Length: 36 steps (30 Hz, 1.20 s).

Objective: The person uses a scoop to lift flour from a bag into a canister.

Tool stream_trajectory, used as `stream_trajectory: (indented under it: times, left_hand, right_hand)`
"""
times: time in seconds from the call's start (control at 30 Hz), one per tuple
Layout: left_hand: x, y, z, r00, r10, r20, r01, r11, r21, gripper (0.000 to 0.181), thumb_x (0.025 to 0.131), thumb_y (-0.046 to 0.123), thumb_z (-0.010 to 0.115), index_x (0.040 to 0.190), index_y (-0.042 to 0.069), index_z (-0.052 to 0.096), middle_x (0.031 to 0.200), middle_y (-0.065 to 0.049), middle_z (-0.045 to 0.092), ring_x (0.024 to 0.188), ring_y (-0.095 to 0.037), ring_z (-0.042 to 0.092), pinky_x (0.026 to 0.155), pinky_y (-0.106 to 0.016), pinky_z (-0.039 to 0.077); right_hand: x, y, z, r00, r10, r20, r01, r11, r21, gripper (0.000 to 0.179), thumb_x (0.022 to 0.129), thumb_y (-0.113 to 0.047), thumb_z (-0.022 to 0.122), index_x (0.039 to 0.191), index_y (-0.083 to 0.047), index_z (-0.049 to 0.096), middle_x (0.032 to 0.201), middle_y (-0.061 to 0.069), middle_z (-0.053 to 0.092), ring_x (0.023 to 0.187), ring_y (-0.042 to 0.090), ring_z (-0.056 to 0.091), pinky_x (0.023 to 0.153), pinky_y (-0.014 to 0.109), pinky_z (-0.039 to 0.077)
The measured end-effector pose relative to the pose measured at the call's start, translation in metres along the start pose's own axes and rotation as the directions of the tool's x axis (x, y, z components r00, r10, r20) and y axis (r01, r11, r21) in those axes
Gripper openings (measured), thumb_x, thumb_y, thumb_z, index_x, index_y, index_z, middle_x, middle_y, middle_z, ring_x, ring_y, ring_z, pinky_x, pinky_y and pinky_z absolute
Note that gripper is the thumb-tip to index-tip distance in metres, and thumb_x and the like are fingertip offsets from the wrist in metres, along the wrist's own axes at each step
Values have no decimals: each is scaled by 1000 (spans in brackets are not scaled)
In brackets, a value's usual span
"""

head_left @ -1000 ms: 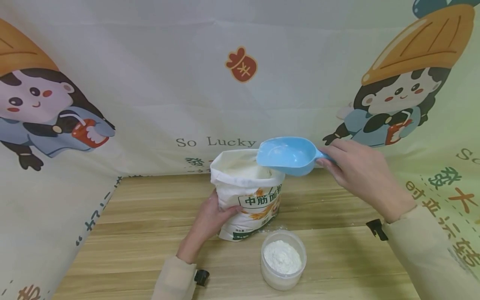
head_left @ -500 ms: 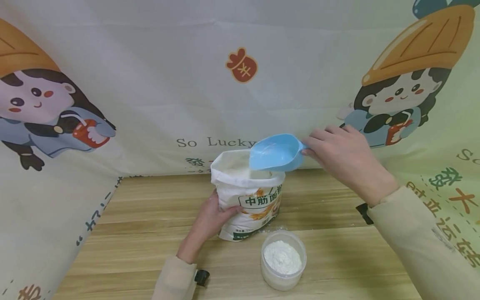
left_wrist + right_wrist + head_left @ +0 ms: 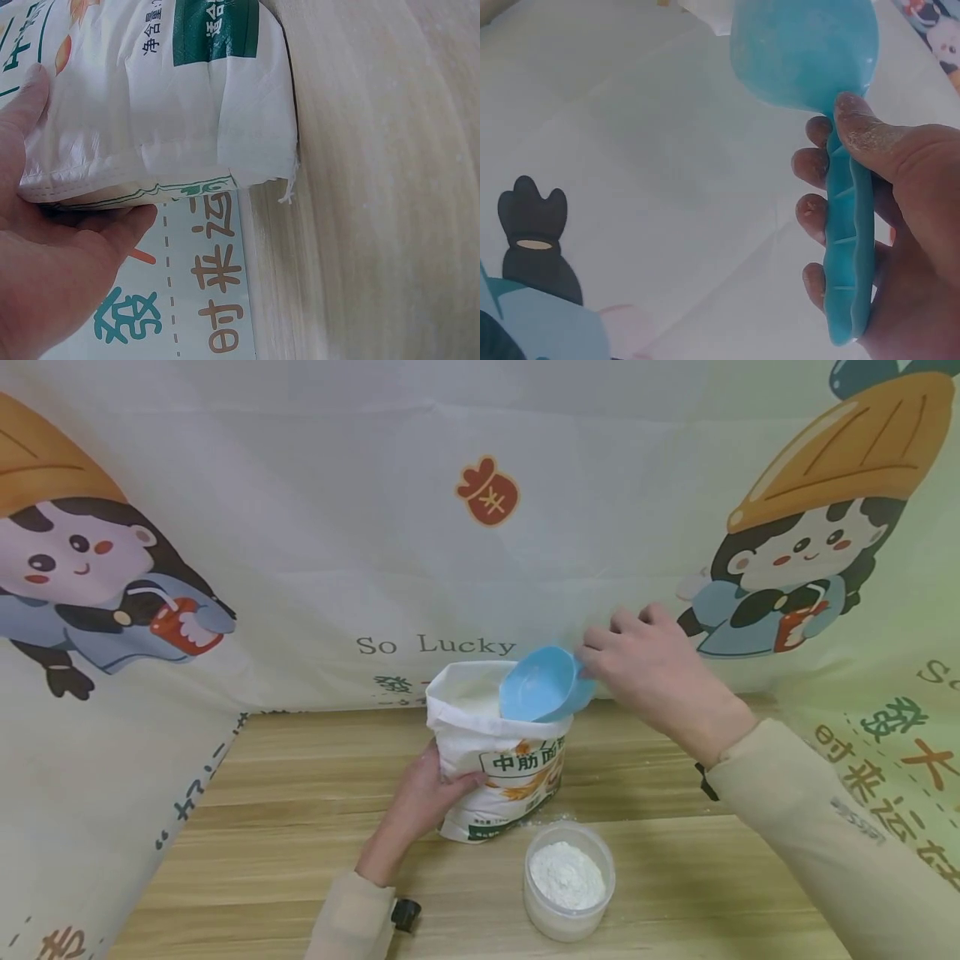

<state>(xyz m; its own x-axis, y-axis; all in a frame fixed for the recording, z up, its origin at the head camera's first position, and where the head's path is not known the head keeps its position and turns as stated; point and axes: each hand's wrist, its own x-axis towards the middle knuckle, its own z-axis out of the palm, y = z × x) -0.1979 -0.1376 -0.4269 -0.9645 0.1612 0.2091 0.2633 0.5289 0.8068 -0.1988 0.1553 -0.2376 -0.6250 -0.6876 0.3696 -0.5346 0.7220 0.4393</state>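
Observation:
A white flour bag [image 3: 487, 810] with green and orange print stands upright on the table, its top rolled down around the flour inside. My left hand [image 3: 422, 793] grips the bag's left side, the thumb across the front; the left wrist view shows fingers [image 3: 131, 225] around the bag's edge. In my right hand [image 3: 645, 672] is a blue scoop [image 3: 540, 685], tilted with its lip down in the bag mouth. The right wrist view shows the thumb and fingers curled round the scoop's ribbed handle [image 3: 847, 247], with white powder on the thumb. How much flour the scoop holds is hidden.
A round clear plastic tub [image 3: 558, 922] holding white flour stands in front of the bag. Some flour is spilled on the wooden table [image 3: 262, 827] between them. A printed cloth [image 3: 322, 527] hangs behind and along both sides.
My right hand has moved left and the scoop has tipped from nearly level above the bag's right rim to lip down in its mouth. My left hand keeps its grip on the bag.

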Motion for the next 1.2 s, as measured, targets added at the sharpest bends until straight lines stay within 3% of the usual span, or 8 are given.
stream_trajectory:
  times: [0.43, 0.8, 1.2]
  left_hand:
    - [0, -1, 1, 1000, -12, -5, 12, 1000, -10, 69, 86, 24, 86, 141, 3, 49, 127, -18, 67, 119, -37, 63, 103, -56, 52]
    - [1, -1, 1, 1000, -6, -7, 6, 1000, 1, 69, 86, 24, 86, 142, 4, 50, 128, -17, 67, 120, -37, 63, 102, -56, 52]
    - [-1, 0, 0, 1000, -19, 4, 19, 1000, -2, 73, 87, 26, 86, 145, 5, 46, 129, -17, 66, 121, -37, 63, 102, -56, 52]
  right_hand:
    - [16, -21, 5, 993, -81, 90, 92, 989, -115, 24, 80, -9, 88, 101, -13, 76, 93, 0, 66, 81, 25, 53, 77, 43, 48]
    - [23, -36, 13, 988, -105, 115, 116, 989, -93, 25, 83, -9, 87, 106, -12, 77, 97, 0, 69, 83, 24, 54, 78, 43, 49]
    - [30, -41, 23, 989, -117, 88, 120, 992, -31, 14, 88, -7, 81, 97, -16, 76, 90, -3, 67, 77, 22, 51, 72, 39, 46]
